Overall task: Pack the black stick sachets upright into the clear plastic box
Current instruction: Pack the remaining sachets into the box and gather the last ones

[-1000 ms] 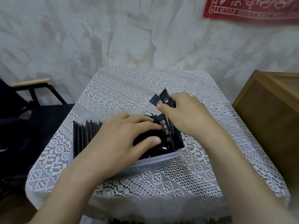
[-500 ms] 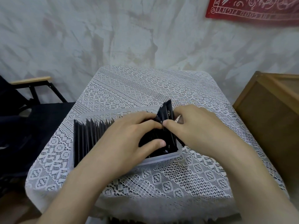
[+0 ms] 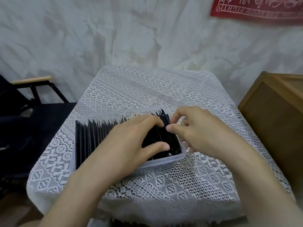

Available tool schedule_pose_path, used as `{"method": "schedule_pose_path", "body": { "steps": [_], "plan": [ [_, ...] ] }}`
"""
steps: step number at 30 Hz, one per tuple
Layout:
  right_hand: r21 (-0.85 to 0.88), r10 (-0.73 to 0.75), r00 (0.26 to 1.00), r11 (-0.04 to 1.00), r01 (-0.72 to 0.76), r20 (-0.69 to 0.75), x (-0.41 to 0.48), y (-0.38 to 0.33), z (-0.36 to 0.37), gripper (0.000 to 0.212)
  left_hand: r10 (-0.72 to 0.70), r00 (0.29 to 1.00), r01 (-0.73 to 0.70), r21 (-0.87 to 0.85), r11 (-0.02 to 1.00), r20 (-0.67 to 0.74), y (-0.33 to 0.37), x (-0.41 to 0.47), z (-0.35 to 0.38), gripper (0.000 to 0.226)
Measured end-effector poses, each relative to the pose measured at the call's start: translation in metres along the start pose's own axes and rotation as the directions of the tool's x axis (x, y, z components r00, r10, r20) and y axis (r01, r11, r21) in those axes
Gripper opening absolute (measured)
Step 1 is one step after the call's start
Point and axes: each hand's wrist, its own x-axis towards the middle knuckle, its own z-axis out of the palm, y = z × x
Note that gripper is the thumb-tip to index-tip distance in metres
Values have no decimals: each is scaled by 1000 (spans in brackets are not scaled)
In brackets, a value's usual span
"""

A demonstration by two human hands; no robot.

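Black stick sachets (image 3: 91,140) stand on edge in a row inside the clear plastic box (image 3: 164,162), which sits on a white lace tablecloth (image 3: 147,89). Left hand (image 3: 131,141): fingers nearly straight, laid across the sachet tops, pressing. Right hand (image 3: 196,130): at the box's right end, fingers curled, thumb tip against the last sachets; pinch or mere touch, cannot tell. Red banner (image 3: 262,10) on the wall, white lettering inverted; only "GOOD" reads with confidence. Sachet print illegible. Versus 1.0 s ago: the sachets then raised in the right hand now sit in the row, tips just proud.
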Motion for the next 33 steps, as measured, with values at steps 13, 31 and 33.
{"method": "schedule_pose_path", "body": {
  "steps": [13,31,33],
  "plan": [
    [-84,37,999,996,-36,12,-3,-1,2,25,-86,996,83,79,993,31,1,1,-2,91],
    [32,-26,994,999,29,-102,-6,10,6,24,-12,999,14,43,999,-38,-15,0,-10,67],
    [87,-36,991,995,48,-131,-8,15,11,21,-19,998,23,55,998,-68,-16,-4,-14,60]
  ]
}}
